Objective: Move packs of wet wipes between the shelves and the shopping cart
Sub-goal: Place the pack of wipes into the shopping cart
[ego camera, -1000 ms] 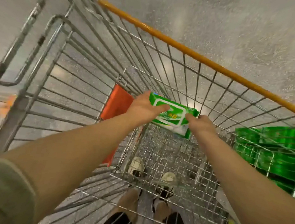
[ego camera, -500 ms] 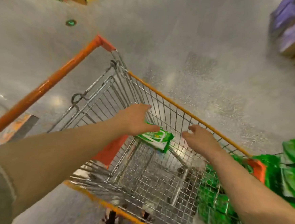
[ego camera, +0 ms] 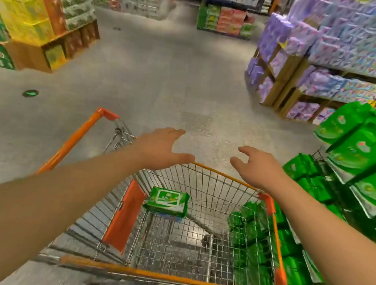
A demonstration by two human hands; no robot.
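A green pack of wet wipes point(ego camera: 166, 201) lies inside the wire shopping cart point(ego camera: 216, 173), near its orange flap on the left side. Above the cart's far rim my left hand point(ego camera: 163, 149) hovers with spread fingers, holding nothing. My right hand point(ego camera: 256, 165) is raised over the cart's right corner, fingers loosely bent and empty. To the right, the shelf point(ego camera: 359, 160) carries many green wipes packs, some seen through the cart's mesh.
The cart's orange push handle point(ego camera: 75, 138) points away to the left. Purple product stacks point(ego camera: 319, 60) stand at the right back, yellow and orange boxes point(ego camera: 28, 17) at the left back. Grey floor point(ego camera: 165, 77) stretches ahead between them.
Both hands let go of the green pack, which now lies in the cart. The hands rose above the cart rim and my view lifted toward the aisle.
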